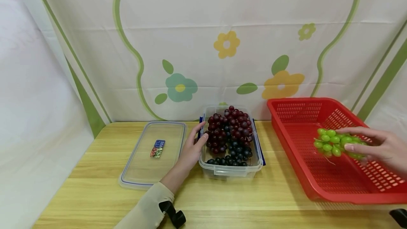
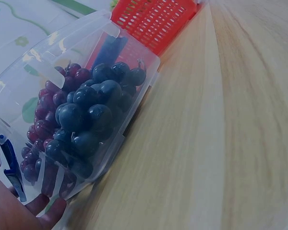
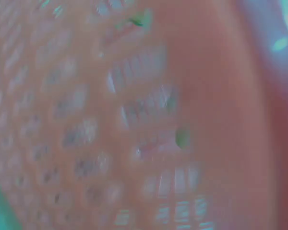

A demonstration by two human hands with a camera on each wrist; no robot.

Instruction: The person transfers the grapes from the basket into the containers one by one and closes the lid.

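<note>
My left hand point(image 1: 190, 151) rests along the left side of a clear plastic food container point(image 1: 229, 172), fingers and thumb by its rim and side clasp. Inside lie red grapes point(image 1: 236, 123) toward the back and dark blue-black grapes point(image 1: 239, 151) nearer the front; the left wrist view shows the dark grapes point(image 2: 89, 112) through the wall. My right hand point(image 1: 378, 147) pinches a bunch of green grapes point(image 1: 330, 140) between thumb and fingers over the red basket point(image 1: 313, 183). In the right wrist view only blurred basket mesh point(image 3: 77, 129) with small green bits shows.
The container's clear lid point(image 1: 140, 165), blue-edged and labelled, lies flat on the wooden table point(image 1: 95, 172) to the left. A blue clasp flap point(image 1: 259, 144) hangs out on the container's right side. A flower-printed cloth point(image 1: 190, 45) hangs behind the table.
</note>
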